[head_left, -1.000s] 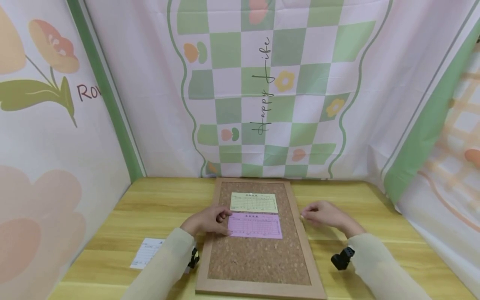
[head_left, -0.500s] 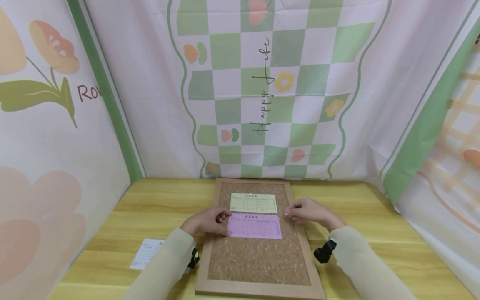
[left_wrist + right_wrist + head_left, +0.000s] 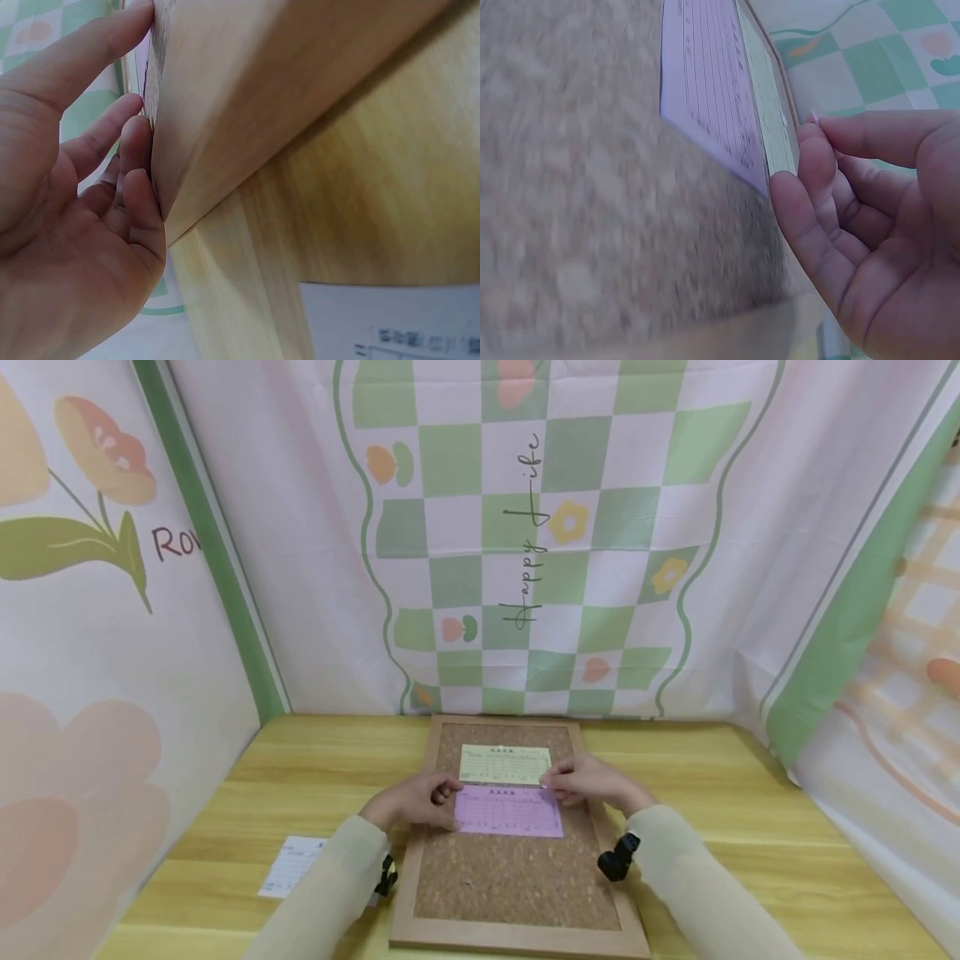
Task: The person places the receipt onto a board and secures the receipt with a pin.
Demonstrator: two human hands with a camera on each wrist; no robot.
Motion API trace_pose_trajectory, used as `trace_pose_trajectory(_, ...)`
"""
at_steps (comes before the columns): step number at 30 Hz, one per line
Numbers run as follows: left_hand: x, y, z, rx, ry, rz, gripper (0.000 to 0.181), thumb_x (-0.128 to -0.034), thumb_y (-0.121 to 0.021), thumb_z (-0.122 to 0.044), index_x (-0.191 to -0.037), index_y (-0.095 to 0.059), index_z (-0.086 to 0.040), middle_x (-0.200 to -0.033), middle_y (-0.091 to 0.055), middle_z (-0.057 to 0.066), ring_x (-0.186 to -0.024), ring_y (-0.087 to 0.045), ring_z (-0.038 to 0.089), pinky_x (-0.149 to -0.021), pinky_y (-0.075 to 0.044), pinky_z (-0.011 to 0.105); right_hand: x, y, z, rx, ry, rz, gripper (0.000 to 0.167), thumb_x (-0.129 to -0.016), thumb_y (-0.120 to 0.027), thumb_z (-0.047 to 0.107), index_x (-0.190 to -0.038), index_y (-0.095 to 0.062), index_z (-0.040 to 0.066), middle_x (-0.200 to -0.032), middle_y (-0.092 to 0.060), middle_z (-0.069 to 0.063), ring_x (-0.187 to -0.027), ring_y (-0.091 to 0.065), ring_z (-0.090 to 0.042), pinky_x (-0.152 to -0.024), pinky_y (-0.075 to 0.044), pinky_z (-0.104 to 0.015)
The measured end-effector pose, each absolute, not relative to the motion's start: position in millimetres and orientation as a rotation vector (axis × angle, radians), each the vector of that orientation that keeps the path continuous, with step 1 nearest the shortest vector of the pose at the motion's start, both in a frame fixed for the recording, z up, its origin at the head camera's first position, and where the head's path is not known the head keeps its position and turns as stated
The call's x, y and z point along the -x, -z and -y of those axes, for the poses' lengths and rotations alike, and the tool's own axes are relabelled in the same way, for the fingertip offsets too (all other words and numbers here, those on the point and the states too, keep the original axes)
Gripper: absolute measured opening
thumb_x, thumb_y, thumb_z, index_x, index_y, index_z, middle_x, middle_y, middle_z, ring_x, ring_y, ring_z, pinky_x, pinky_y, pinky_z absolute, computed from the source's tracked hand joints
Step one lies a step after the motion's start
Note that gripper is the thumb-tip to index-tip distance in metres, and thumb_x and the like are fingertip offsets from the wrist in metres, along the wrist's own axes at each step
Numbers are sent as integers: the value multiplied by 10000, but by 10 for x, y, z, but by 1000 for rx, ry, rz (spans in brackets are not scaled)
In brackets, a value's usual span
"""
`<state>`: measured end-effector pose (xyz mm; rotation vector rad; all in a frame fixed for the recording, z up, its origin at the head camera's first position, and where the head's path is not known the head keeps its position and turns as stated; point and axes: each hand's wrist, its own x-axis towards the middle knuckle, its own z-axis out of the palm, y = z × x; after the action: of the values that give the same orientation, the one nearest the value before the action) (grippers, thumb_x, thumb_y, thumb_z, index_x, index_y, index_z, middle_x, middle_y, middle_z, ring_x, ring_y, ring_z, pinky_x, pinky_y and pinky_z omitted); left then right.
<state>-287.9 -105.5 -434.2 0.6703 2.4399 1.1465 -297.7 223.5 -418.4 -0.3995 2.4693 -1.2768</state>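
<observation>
A pink printed slip lies on the framed cork board, just below a yellow-green slip. At the pink slip's left edge, my left hand touches its corners with thumb and a finger; the other fingers are curled. My right hand is over the pink slip's upper right corner. Between its thumb and index finger it pinches a small whitish pin, seen in the right wrist view. A small white pin head shows at the top of the yellow-green slip.
A white printed slip lies on the wooden table left of the board, partly hidden by the left sleeve. A printed curtain hangs behind the table's back edge.
My right hand has moved left from beside the board's right frame to the pink slip's upper right corner. The left hand and the slips have stayed in place.
</observation>
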Motion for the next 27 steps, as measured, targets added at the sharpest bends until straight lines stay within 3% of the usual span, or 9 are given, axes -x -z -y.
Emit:
trace_pose_trajectory(16, 2876, 4330, 1061, -671, -1126, -2440, 575, -820, -828, -91, -1321, -565, 8, -1072, -503, 81, -955, -437, 192, -830, -398, 338, 3090, 4252, -1854, 493, 1265, -2465, 248, -978, -652, 174, -1095, -731, -29, -842, -683, -58, -791, -628, -150, -701, -550, -337)
trace_pose_trajectory(27, 2876, 4334, 1057, -658, -1139, -2442, 572, -807, -846, -96, -1308, -586, -11, -1057, -510, 69, -958, -443, 195, -826, -402, 337, 3120, 4272, -1674, 393, 1320, -2435, 211, -980, -646, 146, -1079, -742, -14, -810, -667, -75, -738, -620, -154, -670, -551, -319)
